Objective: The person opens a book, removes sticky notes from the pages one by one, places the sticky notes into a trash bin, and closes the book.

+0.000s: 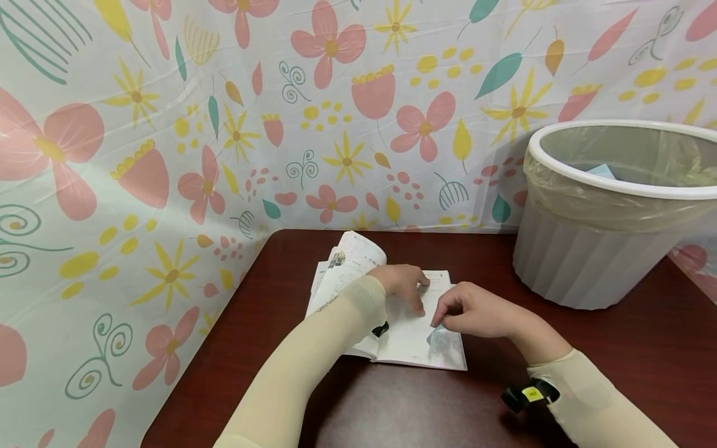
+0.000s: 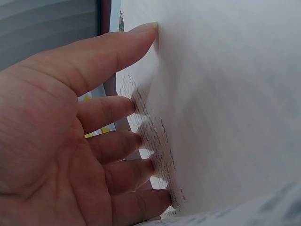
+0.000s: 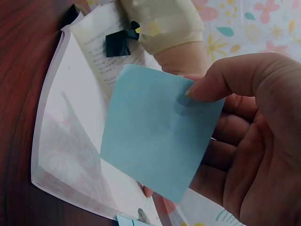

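Note:
An open book point(image 1: 406, 345) lies on the table, its left-hand pages curling up. My left hand point(image 1: 402, 286) rests on the right-hand page with fingers spread. In the left wrist view its fingertips point(image 2: 130, 104) press on the paper near lines of small print. Between thumb and fingers, my right hand point(image 1: 478, 311) pinches a light-blue sticky note point(image 3: 155, 127) by one corner. The note is held over the lower right part of the book and looks blank on the side seen in the right wrist view.
A grey waste bin point(image 1: 582, 267) with a white rim and clear liner stands on the table at the right. A light-blue paper point(image 1: 602, 171) shows inside it. A flower-patterned curtain point(image 1: 347, 162) hangs behind and left of the dark red-brown table point(image 1: 269, 298).

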The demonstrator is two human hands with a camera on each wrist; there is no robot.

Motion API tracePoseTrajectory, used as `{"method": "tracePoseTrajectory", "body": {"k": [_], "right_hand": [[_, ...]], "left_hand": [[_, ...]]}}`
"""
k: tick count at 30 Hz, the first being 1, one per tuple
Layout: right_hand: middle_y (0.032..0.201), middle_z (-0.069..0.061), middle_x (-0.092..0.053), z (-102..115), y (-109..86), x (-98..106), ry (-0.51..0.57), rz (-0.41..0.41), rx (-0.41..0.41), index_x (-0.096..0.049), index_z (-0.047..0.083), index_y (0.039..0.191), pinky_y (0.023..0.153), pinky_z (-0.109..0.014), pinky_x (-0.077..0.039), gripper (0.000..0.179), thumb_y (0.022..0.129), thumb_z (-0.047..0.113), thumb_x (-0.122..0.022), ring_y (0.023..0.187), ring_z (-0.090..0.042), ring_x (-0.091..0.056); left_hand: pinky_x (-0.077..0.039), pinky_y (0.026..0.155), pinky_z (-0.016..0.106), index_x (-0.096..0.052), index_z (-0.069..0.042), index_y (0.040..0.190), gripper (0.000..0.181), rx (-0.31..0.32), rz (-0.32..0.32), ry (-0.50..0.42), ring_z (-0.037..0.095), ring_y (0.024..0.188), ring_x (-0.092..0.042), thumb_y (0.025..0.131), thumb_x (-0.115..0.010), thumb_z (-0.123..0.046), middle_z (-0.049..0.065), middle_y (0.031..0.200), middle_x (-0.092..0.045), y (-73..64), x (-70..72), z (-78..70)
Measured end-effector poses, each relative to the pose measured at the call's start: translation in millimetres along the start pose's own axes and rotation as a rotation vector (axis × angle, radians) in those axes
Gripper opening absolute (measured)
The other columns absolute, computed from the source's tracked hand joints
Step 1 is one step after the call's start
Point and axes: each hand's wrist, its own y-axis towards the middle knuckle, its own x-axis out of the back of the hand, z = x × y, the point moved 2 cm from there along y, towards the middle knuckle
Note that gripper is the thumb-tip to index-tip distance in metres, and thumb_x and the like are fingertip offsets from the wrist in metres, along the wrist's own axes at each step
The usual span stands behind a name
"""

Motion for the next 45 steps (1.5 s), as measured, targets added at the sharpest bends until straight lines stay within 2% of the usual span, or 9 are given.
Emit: {"method": "tracePoseTrajectory", "body": {"k": [3,8,14,17,27,34,38,41,45], "right_hand": [[0.089,-0.006,-0.077,1,1.6,0,-0.010,-0.008,0.020,-0.082,0.014,0.092,0.061,-0.020,-0.048,0.027,0.090,-0.004,-0.062,0.069,0.000,-0.051],[0.090,0.002,-0.077,4,3.8,1,-0.040,-0.033,0.025,-0.081,0.017,0.091,0.061,-0.021,-0.048,0.032,0.091,-0.006,-0.059,0.067,0.000,-0.051],[0.089,0.006,-0.075,11,3.6,5,-0.056,-0.068,-0.001,-0.078,0.021,0.090,0.067,-0.024,-0.053,0.032,0.092,-0.004,-0.058,0.074,-0.002,-0.058],[0.089,0.007,-0.074,16,2.3,7,-0.061,-0.093,-0.011,-0.078,0.020,0.091,0.069,-0.023,-0.052,0.031,0.092,-0.004,-0.058,0.076,-0.003,-0.058],[0.077,0.007,-0.067,35,-7.1,29,-0.109,-0.228,0.002,-0.075,0.029,0.096,0.057,-0.025,-0.047,0.036,0.093,-0.004,-0.059,0.062,-0.005,-0.054],[0.088,0.011,-0.072,62,-15.6,72,-0.204,-0.293,0.090,-0.075,0.029,0.097,0.059,-0.022,-0.046,0.037,0.095,-0.005,-0.059,0.068,-0.004,-0.057],[0.086,0.013,-0.072,86,-19.2,105,-0.282,-0.309,0.133,-0.076,0.027,0.098,0.061,-0.020,-0.045,0.037,0.094,-0.006,-0.060,0.067,-0.004,-0.057],[0.077,0.009,-0.070,102,-19.3,134,-0.304,-0.305,0.119,-0.076,0.022,0.100,0.056,-0.022,-0.046,0.033,0.095,-0.006,-0.059,0.057,-0.008,-0.057],[0.071,0.002,-0.067,121,-18.6,178,-0.309,-0.336,0.011,-0.076,0.018,0.102,0.050,-0.027,-0.046,0.027,0.098,-0.001,-0.058,0.050,-0.017,-0.057]], "left_hand": [[-0.045,0.112,0.030,-0.058,-0.032,0.147,0.080,-0.005,-0.006,-0.002,0.007,0.136,-0.051,0.075,-0.091,-0.045,-0.011,0.151,-0.056,-0.9,-0.2,1.2],[-0.045,0.111,0.030,-0.057,-0.033,0.148,0.081,-0.008,-0.011,-0.005,0.007,0.139,-0.050,0.075,-0.090,-0.045,-0.011,0.152,-0.055,-2.4,0.3,4.0],[-0.044,0.112,0.029,-0.057,-0.033,0.148,0.080,-0.017,-0.020,-0.009,0.007,0.140,-0.049,0.076,-0.090,-0.045,-0.012,0.152,-0.055,-2.6,0.1,7.7],[-0.044,0.113,0.031,-0.057,-0.034,0.148,0.079,-0.008,-0.021,-0.005,0.008,0.141,-0.049,0.076,-0.089,-0.046,-0.013,0.153,-0.055,-2.5,-0.5,8.4],[-0.043,0.114,0.031,-0.056,-0.036,0.148,0.079,0.026,-0.009,-0.013,0.007,0.143,-0.046,0.077,-0.089,-0.046,-0.016,0.155,-0.051,-0.2,0.0,9.1],[-0.042,0.116,0.033,-0.053,-0.037,0.150,0.078,0.021,0.003,0.023,0.010,0.149,-0.042,0.080,-0.085,-0.048,-0.013,0.158,-0.048,-2.2,1.8,7.6],[-0.040,0.118,0.035,-0.051,-0.037,0.152,0.078,0.011,0.016,0.024,0.012,0.152,-0.038,0.082,-0.083,-0.049,-0.012,0.162,-0.042,-3.4,2.4,7.8],[-0.038,0.119,0.035,-0.050,-0.039,0.152,0.077,0.018,0.023,0.015,0.012,0.153,-0.036,0.083,-0.082,-0.049,-0.013,0.164,-0.040,-4.3,2.9,9.6],[-0.039,0.119,0.035,-0.050,-0.040,0.151,0.077,0.034,0.022,-0.004,0.012,0.153,-0.036,0.082,-0.083,-0.050,-0.014,0.162,-0.041,-4.8,2.6,12.8]]}}
